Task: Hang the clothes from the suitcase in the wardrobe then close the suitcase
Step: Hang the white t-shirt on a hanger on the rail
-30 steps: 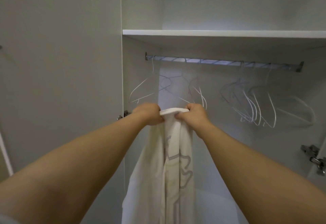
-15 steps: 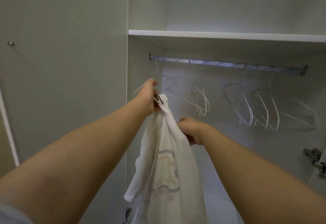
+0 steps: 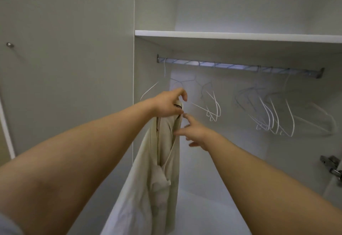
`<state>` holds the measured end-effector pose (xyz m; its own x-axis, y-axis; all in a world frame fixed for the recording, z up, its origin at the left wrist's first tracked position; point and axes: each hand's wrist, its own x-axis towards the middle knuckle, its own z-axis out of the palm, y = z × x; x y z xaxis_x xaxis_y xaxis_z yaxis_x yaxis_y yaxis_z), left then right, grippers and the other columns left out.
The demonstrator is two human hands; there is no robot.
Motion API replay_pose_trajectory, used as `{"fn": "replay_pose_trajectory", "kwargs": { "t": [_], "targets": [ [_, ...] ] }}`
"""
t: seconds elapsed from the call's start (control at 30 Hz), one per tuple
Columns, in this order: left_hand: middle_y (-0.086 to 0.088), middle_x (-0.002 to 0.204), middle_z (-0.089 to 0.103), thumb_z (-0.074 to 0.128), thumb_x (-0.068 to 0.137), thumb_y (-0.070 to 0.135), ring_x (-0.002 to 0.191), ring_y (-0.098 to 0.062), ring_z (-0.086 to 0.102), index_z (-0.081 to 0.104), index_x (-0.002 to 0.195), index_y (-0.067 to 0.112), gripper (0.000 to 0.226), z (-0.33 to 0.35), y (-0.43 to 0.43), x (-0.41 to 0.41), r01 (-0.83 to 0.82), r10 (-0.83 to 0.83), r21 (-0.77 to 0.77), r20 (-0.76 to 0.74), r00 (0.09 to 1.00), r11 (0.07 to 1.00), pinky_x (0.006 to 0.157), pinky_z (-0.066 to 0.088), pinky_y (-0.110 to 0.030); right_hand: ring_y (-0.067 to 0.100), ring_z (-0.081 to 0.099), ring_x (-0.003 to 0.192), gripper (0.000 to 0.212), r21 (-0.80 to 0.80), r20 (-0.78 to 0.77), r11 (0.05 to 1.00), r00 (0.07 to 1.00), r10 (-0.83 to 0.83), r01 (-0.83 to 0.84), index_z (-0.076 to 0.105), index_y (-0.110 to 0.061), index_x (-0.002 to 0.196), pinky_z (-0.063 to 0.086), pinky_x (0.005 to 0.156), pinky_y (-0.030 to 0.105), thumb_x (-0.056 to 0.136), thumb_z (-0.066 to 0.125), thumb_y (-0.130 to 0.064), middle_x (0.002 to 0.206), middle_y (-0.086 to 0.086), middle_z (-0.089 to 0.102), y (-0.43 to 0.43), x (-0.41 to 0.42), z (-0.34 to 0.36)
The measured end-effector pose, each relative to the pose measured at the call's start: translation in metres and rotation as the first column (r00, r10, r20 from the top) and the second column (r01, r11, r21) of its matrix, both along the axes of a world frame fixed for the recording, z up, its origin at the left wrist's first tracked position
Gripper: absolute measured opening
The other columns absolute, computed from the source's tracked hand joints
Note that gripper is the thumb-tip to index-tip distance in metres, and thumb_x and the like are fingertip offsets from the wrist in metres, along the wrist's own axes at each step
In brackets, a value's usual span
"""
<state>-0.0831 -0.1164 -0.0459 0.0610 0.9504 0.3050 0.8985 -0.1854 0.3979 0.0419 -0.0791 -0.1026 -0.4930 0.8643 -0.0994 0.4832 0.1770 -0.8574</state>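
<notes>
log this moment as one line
left hand: holds white garment | right hand: open beside it | hangers: bare on rail | status: not yet hung

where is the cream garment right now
Head view, left of centre: the cream garment hangs from the left hand, below the left end of the rail, the right hand just to its right.

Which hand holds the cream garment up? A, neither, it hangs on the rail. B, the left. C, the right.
B: the left hand grips the cream garment by its top, while the right hand is open, fingers spread, beside it.
</notes>
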Motion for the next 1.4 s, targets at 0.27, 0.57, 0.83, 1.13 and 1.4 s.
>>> {"fn": "replay_pose_trajectory", "kwargs": {
  "t": [0.27,0.57,0.83,1.13,1.4],
  "targets": [
    [-0.004,0.100,0.062,0.063,0.083,0.007,0.082,-0.014,0.051,0.059,0.110,0.011,0.028,-0.015,0.008,-0.013,-0.011,0.013,0.070,-0.027,1.000,0.997,0.064,0.037,-0.014,0.015,0.045,0.063,0.025,0.217,-0.202,0.960,0.970,-0.134,0.177,0.052,-0.021,0.065,0.034,0.056,0.024,0.086,0.056,-0.007,0.064,-0.001,0.047,0.014,-0.019,0.001],
    [-0.014,0.111,0.053,0.047,0.094,0.012,0.093,-0.032,0.057,0.057,0.104,0.009,0.014,-0.047,0.019,-0.038,-0.420,0.425,0.130,-0.020,0.905,0.898,0.079,0.052,-0.039,0.020,0.049,0.083,0.030,0.353,-0.315,0.850,0.905,-0.285,0.391,0.049,-0.023,0.064,0.036,0.070,0.025,0.088,0.048,-0.005,0.081,0.000,0.054,0.029,-0.010,0.012],
    [-0.022,0.115,0.055,0.040,0.090,0.002,0.096,-0.042,0.061,0.056,0.115,0.000,0.029,-0.060,0.027,-0.054,-0.559,0.582,-0.207,0.074,0.810,0.803,0.070,0.058,-0.044,0.020,0.048,0.081,0.025,0.305,-0.353,0.824,0.860,-0.368,0.478,0.049,-0.019,0.068,0.037,0.069,0.025,0.086,0.046,-0.002,0.068,-0.007,0.048,0.034,0.018,0.014],
    [-0.024,0.131,0.049,0.033,0.099,0.012,0.113,-0.039,0.055,0.039,0.135,0.004,0.038,-0.063,0.039,-0.052,-0.592,0.638,-0.249,0.405,0.655,0.766,0.093,0.048,-0.049,0.021,0.043,0.082,0.032,0.254,-0.414,0.696,0.726,-0.549,0.671,0.037,-0.022,0.062,0.031,0.068,0.028,0.090,0.042,-0.007,0.065,-0.005,0.040,0.037,0.051,0.014],
    [-0.005,0.147,0.035,0.065,0.087,0.023,0.131,-0.030,0.039,0.028,0.140,0.035,0.066,-0.071,0.028,0.010,0.176,0.111,-0.458,0.533,0.839,0.871,0.102,0.036,-0.050,0.016,0.050,0.087,0.026,0.340,-0.448,0.821,0.847,-0.287,0.458,0.064,-0.012,0.099,0.038,0.076,0.024,0.090,0.043,0.000,0.088,-0.001,0.055,0.021,0.019,0.020]
  ]
}}
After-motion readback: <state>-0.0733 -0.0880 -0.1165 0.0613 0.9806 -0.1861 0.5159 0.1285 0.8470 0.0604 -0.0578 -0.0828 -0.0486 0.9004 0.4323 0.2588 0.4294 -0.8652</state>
